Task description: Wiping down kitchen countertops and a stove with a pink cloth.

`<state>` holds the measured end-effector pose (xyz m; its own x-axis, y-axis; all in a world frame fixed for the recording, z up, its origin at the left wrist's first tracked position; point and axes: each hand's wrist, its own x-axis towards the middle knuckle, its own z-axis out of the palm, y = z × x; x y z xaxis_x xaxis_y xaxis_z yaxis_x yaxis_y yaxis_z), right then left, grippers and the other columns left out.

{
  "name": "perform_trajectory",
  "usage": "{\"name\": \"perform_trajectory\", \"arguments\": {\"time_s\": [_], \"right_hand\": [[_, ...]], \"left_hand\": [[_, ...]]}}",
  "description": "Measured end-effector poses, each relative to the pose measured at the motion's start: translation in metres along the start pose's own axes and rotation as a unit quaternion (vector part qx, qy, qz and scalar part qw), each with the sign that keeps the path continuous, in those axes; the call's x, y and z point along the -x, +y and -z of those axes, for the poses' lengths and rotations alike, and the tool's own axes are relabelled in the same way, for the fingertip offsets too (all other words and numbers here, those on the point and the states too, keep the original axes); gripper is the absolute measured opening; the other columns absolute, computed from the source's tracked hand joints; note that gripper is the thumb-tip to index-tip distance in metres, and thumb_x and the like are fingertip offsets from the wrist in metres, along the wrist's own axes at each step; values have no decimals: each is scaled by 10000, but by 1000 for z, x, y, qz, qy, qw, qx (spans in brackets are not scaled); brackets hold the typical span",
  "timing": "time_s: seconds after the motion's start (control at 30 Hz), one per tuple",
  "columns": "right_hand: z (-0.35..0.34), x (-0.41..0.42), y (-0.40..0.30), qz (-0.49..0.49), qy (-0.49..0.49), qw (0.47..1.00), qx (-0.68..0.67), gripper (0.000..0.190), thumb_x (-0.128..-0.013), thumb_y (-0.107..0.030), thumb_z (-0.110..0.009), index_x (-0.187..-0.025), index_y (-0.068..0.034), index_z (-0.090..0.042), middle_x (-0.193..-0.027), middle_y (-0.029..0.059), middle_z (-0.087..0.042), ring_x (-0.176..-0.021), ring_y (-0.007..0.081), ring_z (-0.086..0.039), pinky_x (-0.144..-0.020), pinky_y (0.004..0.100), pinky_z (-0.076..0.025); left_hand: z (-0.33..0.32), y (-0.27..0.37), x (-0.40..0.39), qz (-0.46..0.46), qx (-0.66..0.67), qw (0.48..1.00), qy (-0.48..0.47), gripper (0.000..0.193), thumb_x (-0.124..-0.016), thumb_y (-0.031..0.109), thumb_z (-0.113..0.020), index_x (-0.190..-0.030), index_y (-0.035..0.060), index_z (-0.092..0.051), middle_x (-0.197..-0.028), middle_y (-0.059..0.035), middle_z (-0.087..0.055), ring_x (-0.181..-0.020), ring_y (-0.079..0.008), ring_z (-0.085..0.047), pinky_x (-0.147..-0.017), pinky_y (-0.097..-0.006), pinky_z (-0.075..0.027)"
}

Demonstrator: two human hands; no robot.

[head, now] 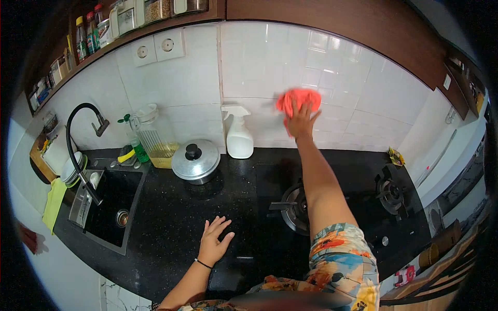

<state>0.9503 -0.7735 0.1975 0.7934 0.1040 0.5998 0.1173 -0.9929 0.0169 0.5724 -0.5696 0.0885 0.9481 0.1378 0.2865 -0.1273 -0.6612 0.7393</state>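
My right hand presses a coral-red cloth flat against the white tiled wall behind the stove, fingers spread over it. Below that arm lies a black glass gas hob with a left burner and a right burner. My left hand is over the black speckled countertop, fingers apart and holding nothing; whether it touches the surface I cannot tell. A white spray bottle stands upright against the wall, left of the cloth. Beside it sits a lidded metal pot.
At left are a black sink with a flexible faucet, stacked plates, a plastic pitcher and a green bottle. A wooden shelf with jars and bottles overhangs the wall. A small yellow item lies at the back right.
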Motion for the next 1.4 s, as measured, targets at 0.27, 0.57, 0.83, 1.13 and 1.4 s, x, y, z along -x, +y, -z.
{"name": "perform_trajectory", "arguments": {"time_s": [0.27,0.57,0.83,1.13,1.4], "right_hand": [[15,-20,5,11,87,996,-20,652,-853,-424,-494,-1422,-310,-198,-1424,137,-244,-1347,339,-180,-971,732,-95],[104,-111,-44,28,208,976,-53,613,-894,-491,-405,-1426,-345,-138,-1427,137,-234,-1353,359,-156,-965,730,-127],[-6,-8,-44,139,59,988,21,606,-874,-417,-444,-1416,-356,-182,-1440,140,-239,-1370,344,-125,-1004,696,2],[117,-114,-70,14,18,998,50,586,-912,-396,-354,-1439,-208,-179,-1503,110,-106,-1377,346,-67,-976,729,-72],[18,-65,-32,146,232,958,84,611,-866,-514,-436,-1409,-344,-214,-1411,153,-278,-1325,374,-226,-918,766,-144]], "left_hand": [[0,4,3,1,-8,1000,-12,406,-799,190,-649,-1187,95,-573,-1294,-154,-488,-1274,-291,-383,-1101,-471,-147],[-1,9,5,-19,-117,992,-52,671,-760,285,-691,-1351,155,-401,-1457,-206,-206,-1352,-398,-165,-1073,-558,-96],[0,6,-6,-55,-224,972,-51,714,-759,410,-659,-1373,200,-361,-1457,-190,-194,-1356,-379,-155,-1010,-667,-106],[-4,6,8,-58,-266,961,-47,695,-792,499,-579,-1379,207,-349,-1442,-185,-237,-1350,-368,-183,-1004,-672,-110],[-9,12,0,-45,-291,954,-61,686,-786,502,-585,-1364,200,-371,-1421,-185,-285,-1332,-379,-221,-1003,-671,-124]]}}
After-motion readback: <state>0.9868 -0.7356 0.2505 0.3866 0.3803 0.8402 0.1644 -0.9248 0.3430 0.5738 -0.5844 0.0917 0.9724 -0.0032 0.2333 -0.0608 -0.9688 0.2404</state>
